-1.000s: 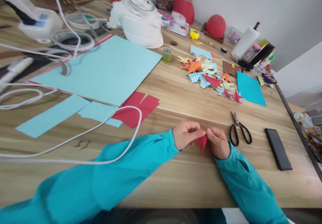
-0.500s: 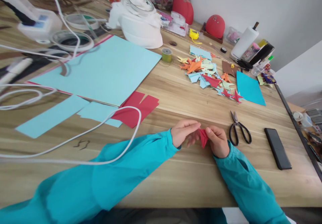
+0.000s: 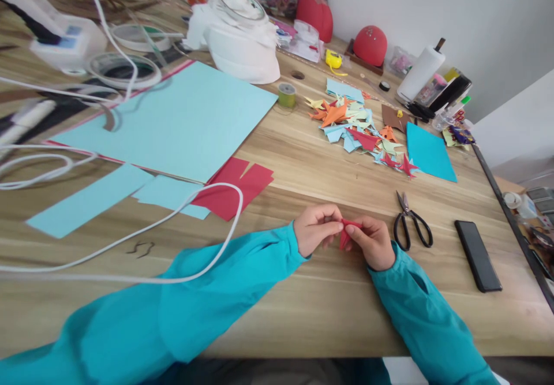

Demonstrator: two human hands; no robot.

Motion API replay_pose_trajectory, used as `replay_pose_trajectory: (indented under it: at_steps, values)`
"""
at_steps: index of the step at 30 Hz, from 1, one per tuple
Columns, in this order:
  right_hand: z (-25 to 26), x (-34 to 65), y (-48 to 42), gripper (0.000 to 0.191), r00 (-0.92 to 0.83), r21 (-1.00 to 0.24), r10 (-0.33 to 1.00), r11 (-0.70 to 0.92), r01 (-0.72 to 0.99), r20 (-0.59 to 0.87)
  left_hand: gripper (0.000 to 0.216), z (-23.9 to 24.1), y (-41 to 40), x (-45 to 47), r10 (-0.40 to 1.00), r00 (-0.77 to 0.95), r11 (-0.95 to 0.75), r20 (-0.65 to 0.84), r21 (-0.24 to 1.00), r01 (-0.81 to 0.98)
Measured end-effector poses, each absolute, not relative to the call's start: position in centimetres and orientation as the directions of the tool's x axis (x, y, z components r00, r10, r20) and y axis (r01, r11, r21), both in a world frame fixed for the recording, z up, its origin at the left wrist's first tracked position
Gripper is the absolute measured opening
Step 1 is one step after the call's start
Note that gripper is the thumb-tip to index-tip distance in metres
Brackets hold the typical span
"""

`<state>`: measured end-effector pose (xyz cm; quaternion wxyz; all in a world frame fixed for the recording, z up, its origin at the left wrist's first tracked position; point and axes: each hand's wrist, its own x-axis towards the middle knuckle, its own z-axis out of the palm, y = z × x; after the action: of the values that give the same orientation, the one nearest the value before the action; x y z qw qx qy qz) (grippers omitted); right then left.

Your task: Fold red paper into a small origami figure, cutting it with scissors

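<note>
A small red folded paper piece is held between my two hands above the wooden table. My left hand pinches its left side with thumb and fingers. From the other side, my right hand grips it, thumb on top. Fingers cover much of the paper, so its exact shape is partly hidden. Black-handled scissors lie just right of my right hand, blades pointing away. Farther back is a pile of folded paper cranes in orange, blue, red and pale green.
Red paper pieces and pale blue strips lie at left beside a large light blue sheet. A white cable loops over my left sleeve. A phone rests at right. A thread spool stands farther back.
My left fingers, stretched out before, have curled and closed on the red paper. The paper has turned and its pointed lower part shows less. My right hand keeps its hold.
</note>
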<state>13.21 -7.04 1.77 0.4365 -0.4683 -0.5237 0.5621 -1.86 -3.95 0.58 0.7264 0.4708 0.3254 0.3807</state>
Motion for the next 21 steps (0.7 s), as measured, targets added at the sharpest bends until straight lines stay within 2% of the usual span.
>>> replay_pose_trajectory:
  at_steps: [7, 14, 21]
  values:
    - [1.7, 13.3, -7.0, 0.02, -0.178, -0.999, 0.983, -0.038, 0.001, -0.038, 0.03, 0.6, -3.8, -2.0, 0.838, 0.531, 0.275, -0.124, 0.937, -0.215]
    - [2.0, 13.2, -7.0, 0.022, -0.188, -0.998, 0.981, -0.053, 0.025, -0.057, 0.036, 0.6, -4.0, -1.9, 0.859, 0.507, 0.14, -0.064, 0.983, -0.114]
    - [0.7, 13.5, -7.1, 0.034, -0.143, -0.982, 0.983, -0.137, -0.127, -0.119, 0.036, 0.4, -3.9, -1.9, 0.86, 0.51, 0.053, 0.006, 0.993, -0.101]
